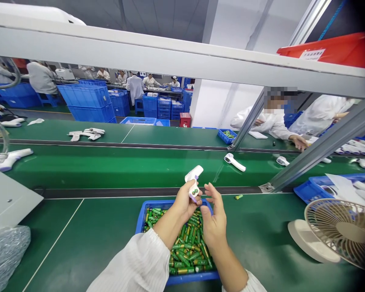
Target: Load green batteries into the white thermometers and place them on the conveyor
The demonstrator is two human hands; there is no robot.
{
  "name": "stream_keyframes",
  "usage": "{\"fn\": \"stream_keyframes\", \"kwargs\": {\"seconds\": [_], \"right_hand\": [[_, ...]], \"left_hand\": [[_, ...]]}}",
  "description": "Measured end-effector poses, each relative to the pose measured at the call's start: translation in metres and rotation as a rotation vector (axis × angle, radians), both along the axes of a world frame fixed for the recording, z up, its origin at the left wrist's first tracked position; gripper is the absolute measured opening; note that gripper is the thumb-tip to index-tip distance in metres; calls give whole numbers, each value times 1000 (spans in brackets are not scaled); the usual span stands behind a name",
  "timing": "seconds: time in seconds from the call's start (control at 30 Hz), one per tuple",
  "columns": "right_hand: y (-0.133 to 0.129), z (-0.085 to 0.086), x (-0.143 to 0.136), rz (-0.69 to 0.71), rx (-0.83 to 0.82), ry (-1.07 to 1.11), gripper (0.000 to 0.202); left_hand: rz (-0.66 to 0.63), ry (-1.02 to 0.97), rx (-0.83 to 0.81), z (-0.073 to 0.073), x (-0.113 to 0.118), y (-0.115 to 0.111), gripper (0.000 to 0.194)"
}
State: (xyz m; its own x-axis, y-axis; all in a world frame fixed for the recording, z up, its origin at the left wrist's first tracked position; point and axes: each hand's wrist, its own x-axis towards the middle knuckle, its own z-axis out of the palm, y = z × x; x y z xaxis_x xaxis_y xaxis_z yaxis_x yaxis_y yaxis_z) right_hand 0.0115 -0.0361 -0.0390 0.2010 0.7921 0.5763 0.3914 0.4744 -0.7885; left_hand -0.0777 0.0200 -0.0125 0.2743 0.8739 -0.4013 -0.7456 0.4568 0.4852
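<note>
In my left hand (184, 200) is a white and purple infrared thermometer (194, 174), gripped by its handle and tilted up. Green battery ends show in the handle's open end, which faces me. My right hand (213, 219) is just to the right of it, fingers apart and curved, with nothing visible in them. Below both hands stands a blue tray (140, 219) filled with green and gold batteries (185, 245). My forearms and white sleeves hide part of the tray.
Another thermometer (235, 162) lies on the green conveyor belt (124, 166). A single battery (239, 197) is on the bench right of the tray. A fan (342, 227) and a blue bin (314, 188) stand at right. A metal post (316, 134) slants down there. Across the belt sits a co-worker (273, 119).
</note>
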Motion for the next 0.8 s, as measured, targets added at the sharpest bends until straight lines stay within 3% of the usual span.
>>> {"fn": "stream_keyframes", "kwargs": {"seconds": [0.07, 0.2, 0.27, 0.57, 0.8], "right_hand": [[2, -1, 0, 16, -2, -50, 52], [7, 3, 0, -17, -40, -4, 23], [9, 4, 2, -10, -73, 78, 18], [12, 2, -2, 165, -172, 354, 18], [10, 1, -1, 127, -140, 397, 20]], "left_hand": [[-12, -7, -2, 0, 0, -1, 17], [-21, -12, -17, -3, 5, -4, 16], [-17, -13, -20, -3, 8, -6, 15], [89, 36, -20, 11, 10, -15, 21], [14, 77, 36, 17, 9, -18, 22]]}}
